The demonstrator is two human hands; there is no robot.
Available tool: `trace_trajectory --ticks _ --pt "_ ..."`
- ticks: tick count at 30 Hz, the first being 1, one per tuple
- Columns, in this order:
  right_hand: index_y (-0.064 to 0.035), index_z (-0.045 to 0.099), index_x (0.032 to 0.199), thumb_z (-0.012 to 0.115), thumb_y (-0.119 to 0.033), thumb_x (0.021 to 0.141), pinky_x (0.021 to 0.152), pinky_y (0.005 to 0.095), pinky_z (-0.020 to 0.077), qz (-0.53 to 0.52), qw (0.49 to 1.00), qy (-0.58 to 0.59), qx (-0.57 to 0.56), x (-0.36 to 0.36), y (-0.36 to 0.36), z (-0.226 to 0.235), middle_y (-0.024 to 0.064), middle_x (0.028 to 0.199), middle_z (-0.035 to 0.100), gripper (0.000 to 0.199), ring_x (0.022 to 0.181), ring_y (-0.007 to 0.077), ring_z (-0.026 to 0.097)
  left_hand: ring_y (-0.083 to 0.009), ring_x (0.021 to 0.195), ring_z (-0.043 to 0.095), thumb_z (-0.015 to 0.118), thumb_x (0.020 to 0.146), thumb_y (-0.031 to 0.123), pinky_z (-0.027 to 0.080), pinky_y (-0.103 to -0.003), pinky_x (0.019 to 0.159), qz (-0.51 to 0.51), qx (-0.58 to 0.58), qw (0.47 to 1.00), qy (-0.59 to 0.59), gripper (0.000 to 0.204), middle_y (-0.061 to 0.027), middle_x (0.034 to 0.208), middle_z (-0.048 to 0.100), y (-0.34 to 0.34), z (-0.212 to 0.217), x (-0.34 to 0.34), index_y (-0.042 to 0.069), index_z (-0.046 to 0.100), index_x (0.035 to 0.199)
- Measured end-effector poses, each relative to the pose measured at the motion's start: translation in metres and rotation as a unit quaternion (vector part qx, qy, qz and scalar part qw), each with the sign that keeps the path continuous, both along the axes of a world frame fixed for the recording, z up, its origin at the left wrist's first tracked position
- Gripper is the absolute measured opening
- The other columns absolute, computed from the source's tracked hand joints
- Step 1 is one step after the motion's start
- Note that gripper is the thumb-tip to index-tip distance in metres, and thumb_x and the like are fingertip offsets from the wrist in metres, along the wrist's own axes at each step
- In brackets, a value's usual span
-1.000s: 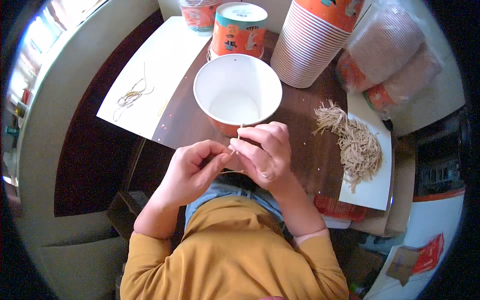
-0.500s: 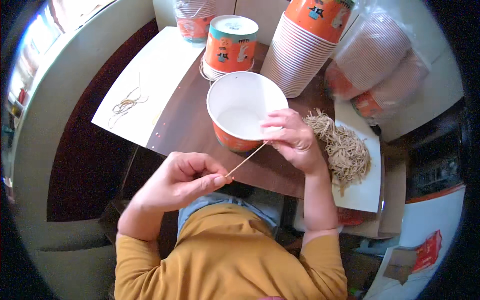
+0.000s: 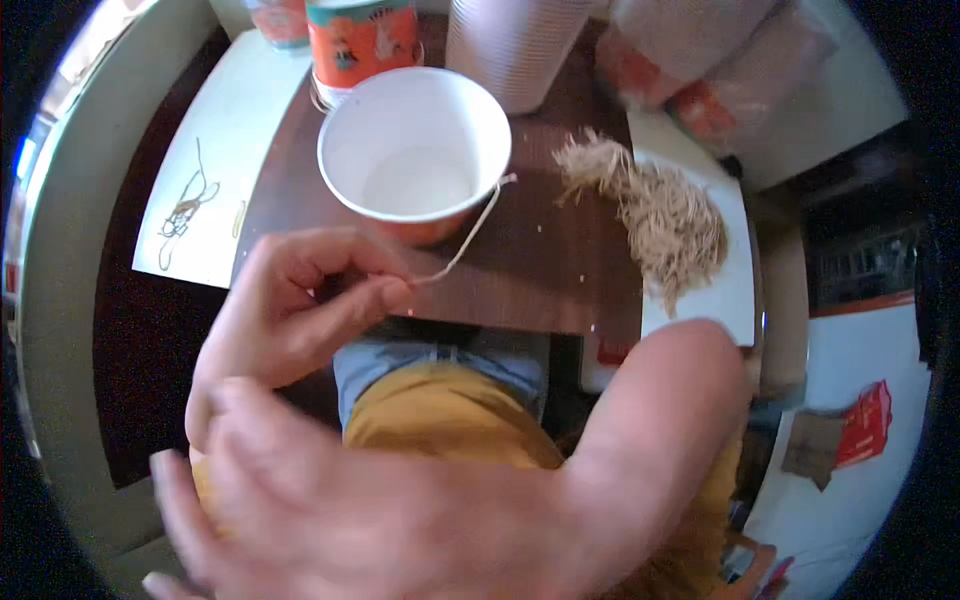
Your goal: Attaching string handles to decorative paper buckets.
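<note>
Pinched between thumb and fingertips, a thin beige cord (image 3: 470,236) runs from my left hand (image 3: 310,310) up to the right rim of a white-lined paper bucket (image 3: 440,110). The cord's far end sticks out beside the rim; whether it passes through the wall I cannot tell. The bucket stands upright with its mouth up, orange on the outside, beyond my left hand. My right hand (image 3: 390,510) is raised close in front of me, blurred by motion. Its fingers are apart, pointing left, and nothing shows in them.
A bundle of beige cords (image 3: 680,230) lies on a white board (image 3: 735,300) at right. Behind stand an upside-down orange bucket (image 3: 365,45) and a tall nested stack (image 3: 515,50). Bagged buckets (image 3: 690,60) sit far right. Loose dark cords (image 3: 187,215) lie at left.
My right hand has left the cord at the bucket rim and swung toward me and left. My left hand still pinches the cord, which now sags slightly. The view has shifted.
</note>
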State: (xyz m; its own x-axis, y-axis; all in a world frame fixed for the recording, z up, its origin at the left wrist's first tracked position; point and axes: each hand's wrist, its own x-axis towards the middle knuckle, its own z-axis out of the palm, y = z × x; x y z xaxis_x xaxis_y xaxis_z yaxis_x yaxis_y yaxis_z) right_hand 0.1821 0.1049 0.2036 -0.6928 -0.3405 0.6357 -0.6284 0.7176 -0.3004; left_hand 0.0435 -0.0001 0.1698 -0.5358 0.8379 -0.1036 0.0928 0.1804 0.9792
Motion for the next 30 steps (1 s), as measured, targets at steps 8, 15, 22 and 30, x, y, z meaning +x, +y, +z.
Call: trace_trajectory --ticks 8,15,22,30 --pt "-0.0066 0.061 0.107 0.057 -0.032 0.079 0.08 0.0396 0.0506 0.048 0.998 -0.039 -0.019 0.0 0.037 0.021 0.006 0.094 0.063 0.038 0.084 0.0201 0.059 -0.0053 0.063 0.052 0.062 0.088 0.01 0.043 -0.023 0.055 -0.099 0.02 0.993 0.053 0.012 -0.0007 0.07 0.06 0.008 -0.023 -0.02 -0.003 0.063 0.089" --pt "-0.008 0.068 0.095 0.06 -0.043 0.079 0.08 0.038 0.0511 -0.049 0.993 -0.104 -0.035 -0.018 0.013 0.04 -0.0025 0.091 0.065 0.039 0.08 0.0173 0.057 -0.0071 0.071 0.058 0.069 0.085 0.015 0.046 -0.022 0.064 -0.015 0.001 0.999 -0.035 0.016 -0.0017 0.075 0.065 0.0 -0.013 -0.006 -0.001 0.066 0.084" --pt "-0.0365 0.061 0.116 0.059 -0.044 0.081 0.09 0.0388 0.0472 0.062 0.989 -0.129 -0.046 0.013 0.043 0.034 -0.0021 0.12 0.06 0.036 0.099 0.0157 0.058 -0.0041 0.068 0.053 0.06 0.089 0.008 0.045 -0.021 0.059 -0.084 0.066 0.989 0.104 0.011 -0.0017 0.074 0.062 -0.008 -0.024 -0.019 -0.003 0.062 0.092" --pt "-0.0172 0.057 0.114 0.065 -0.05 0.076 0.093 0.041 0.0445 -0.12 0.978 -0.1 -0.135 0.005 0.06 0.012 0.0068 0.112 0.061 0.051 0.097 0.0207 0.059 -0.0049 0.067 0.054 0.062 0.089 0.01 0.046 -0.022 0.06 -0.075 0.025 0.997 0.006 0.013 -0.0028 0.072 0.063 0.004 -0.005 -0.012 -0.003 0.063 0.089"
